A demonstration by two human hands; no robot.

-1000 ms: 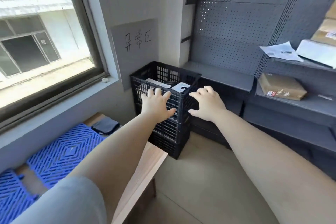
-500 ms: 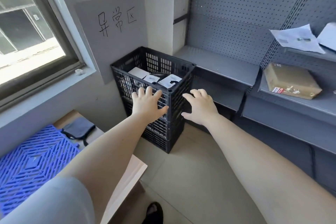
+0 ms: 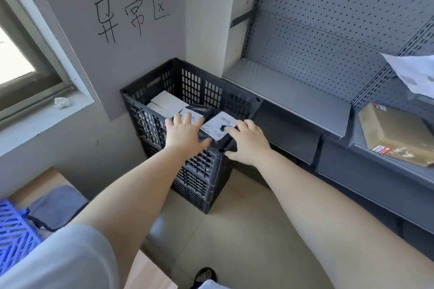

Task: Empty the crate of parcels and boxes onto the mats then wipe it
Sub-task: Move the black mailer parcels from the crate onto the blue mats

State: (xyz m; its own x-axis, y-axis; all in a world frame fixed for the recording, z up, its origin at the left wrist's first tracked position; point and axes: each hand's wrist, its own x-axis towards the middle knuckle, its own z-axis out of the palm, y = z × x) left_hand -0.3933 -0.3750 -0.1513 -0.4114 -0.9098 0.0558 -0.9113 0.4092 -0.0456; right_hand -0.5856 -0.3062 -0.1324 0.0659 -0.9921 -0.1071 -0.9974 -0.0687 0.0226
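Looks like a parcel depot or stockroom: grey pegboard shelving (image 3: 317,37) fills the right, a taped box (image 3: 397,134) sits on it, labelled parcels (image 3: 219,125) fill a crate (image 3: 199,171) mid-frame, handwritten wall sign (image 3: 131,14) upper left.

The crate (image 3: 187,124) is jammed into a corner, so its back and left walls sit tight against the grey wall (image 3: 131,73) and its right side is close to the metal shelving (image 3: 288,94); the only real way in is the open top and the front. Both hands, left hand (image 3: 185,134) and right hand (image 3: 249,141), spread flat, already fill the near half of that opening over the black parcel (image 3: 211,122). The floor (image 3: 234,230) in front is clear, with the wooden bench (image 3: 44,180) off to the left.
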